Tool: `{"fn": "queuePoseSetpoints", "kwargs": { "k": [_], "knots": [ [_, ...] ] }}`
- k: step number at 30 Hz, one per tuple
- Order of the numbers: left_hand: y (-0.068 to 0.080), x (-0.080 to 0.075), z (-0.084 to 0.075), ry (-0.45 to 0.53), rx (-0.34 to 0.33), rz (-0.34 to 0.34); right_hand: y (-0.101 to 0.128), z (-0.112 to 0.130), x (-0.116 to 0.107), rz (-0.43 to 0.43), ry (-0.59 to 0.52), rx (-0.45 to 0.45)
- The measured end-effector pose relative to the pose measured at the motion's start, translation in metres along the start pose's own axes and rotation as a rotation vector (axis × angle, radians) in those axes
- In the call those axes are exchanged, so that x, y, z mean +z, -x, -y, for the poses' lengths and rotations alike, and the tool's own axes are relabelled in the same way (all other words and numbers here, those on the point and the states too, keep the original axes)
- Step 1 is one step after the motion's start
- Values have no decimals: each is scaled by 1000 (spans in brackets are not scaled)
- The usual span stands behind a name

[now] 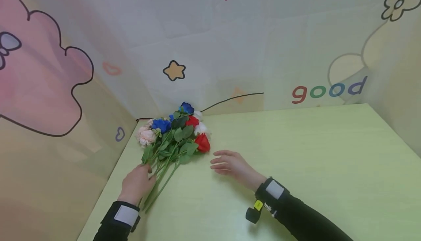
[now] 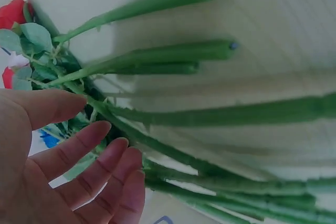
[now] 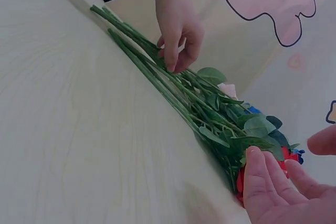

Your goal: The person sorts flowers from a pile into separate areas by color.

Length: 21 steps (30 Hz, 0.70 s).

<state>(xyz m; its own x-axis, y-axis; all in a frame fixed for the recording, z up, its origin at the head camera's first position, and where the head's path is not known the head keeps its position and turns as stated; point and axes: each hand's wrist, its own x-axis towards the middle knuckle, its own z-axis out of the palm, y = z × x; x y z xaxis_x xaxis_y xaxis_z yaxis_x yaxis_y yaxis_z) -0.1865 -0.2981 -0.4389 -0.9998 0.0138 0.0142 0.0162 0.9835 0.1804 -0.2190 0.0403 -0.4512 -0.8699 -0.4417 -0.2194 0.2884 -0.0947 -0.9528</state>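
1. One bunch of artificial roses, red, blue, white and pink on long green plastic stems (image 1: 171,149), lying diagonally: blooms beyond both hands, stem ends back beside left hand.
2. Left hand (image 1: 136,182) nearer, fingers relaxed, fingertips (image 3: 173,65) touching stems, gripping nothing.
3. Right hand (image 1: 230,164) open, hovering just right of blooms.

Head view high, looking down, both wrist views close, low, sharing the flower stems (image 2: 173,56)
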Motion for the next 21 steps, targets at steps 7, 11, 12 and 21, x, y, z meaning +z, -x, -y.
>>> {"fn": "queuePoseSetpoints", "kwargs": {
  "k": [7,11,12,21],
  "knots": [
    [-6,5,-12,14,-2,-2,-1,1,9,12,12,13],
    [-10,8,-17,19,17,-3,0,0,9,4,22,19],
    [-10,9,-17,19,25,-7,0,-1,9,4,24,20],
    [-12,14,-22,-8,67,-83,3,-2,9,11,62,2]
  ]
}}
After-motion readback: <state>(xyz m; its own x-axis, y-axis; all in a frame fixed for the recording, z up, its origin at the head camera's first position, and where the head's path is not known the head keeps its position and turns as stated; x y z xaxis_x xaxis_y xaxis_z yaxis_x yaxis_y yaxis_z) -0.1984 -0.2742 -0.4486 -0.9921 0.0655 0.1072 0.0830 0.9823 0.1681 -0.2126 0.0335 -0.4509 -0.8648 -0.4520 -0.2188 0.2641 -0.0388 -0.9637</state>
